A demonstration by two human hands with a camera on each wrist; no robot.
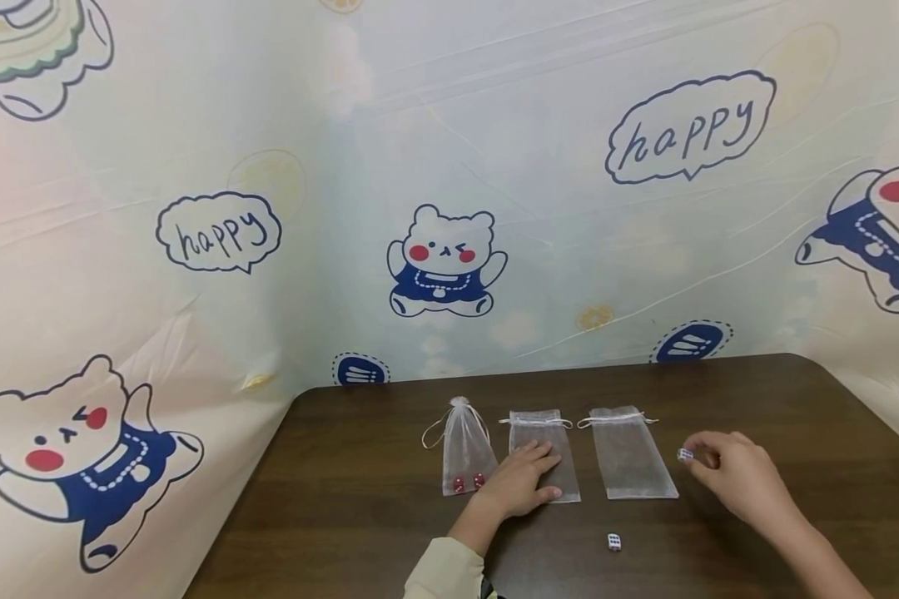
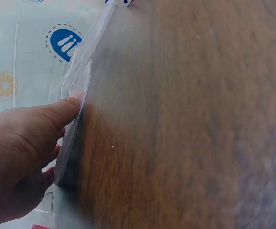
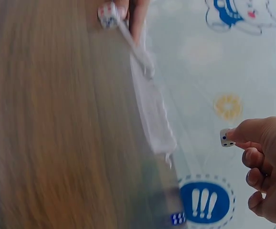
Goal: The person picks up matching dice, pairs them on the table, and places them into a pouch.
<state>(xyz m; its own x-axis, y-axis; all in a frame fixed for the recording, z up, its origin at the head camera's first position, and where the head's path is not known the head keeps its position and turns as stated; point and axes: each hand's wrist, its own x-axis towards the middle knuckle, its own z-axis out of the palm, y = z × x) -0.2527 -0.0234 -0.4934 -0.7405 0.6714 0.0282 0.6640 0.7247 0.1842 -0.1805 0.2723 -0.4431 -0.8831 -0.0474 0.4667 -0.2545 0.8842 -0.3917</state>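
My left hand [image 1: 520, 481] rests with spread fingers on the middle white mesh drawstring bag [image 1: 543, 428], which lies flat on the table. In the left wrist view, the thumb lies at the bag's edge. My right hand [image 1: 742, 474] pinches a white die [image 3: 227, 137] between thumb and fingertip, to the right of the right-hand mesh bag [image 1: 633, 457]. That bag lies flat and untouched. Another white die [image 1: 614, 542] sits on the table nearer me, below the bags. In the right wrist view, a further die [image 3: 178, 218] shows at the bottom.
A third mesh bag [image 1: 464, 441], gathered at its neck, lies left of my left hand with two red dice [image 1: 469, 482] inside. The brown wooden table [image 1: 330, 499] ends at the back against a printed cloth [image 1: 532, 166] with bears and lettering.
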